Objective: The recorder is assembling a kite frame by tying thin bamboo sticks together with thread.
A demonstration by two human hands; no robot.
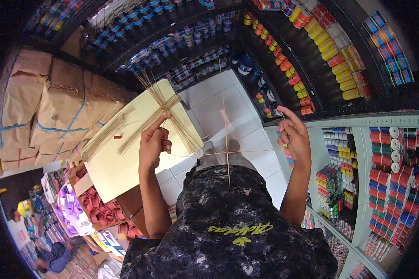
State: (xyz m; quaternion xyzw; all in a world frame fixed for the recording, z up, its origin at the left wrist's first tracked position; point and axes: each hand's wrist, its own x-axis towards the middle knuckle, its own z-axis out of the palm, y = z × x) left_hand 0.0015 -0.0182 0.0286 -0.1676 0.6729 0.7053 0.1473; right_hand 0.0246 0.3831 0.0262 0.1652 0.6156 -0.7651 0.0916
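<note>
In front of my body hangs a cross of two thin, bamboo-like sticks, joined at a small reddish spot in the middle. The crosswise stick (251, 151) runs out toward both hands and curves up at its ends. My left hand (154, 142), over the table, is closed on one end with the index finger pointing out. On the other side my right hand (294, 137) pinches the opposite end, its index finger raised. Neither hand touches the long stick (226, 125), which points away from me over the floor. The exact grip is partly hidden by my fingers.
Bundles of similar sticks (163, 104) lie on a pale yellow table (125, 162) at left, with a small red piece (118, 137). Brown wrapped parcels (60, 102) stand beyond it. Shelves of coloured spools (330, 51) line the back and right. A person (56, 257) is at lower left.
</note>
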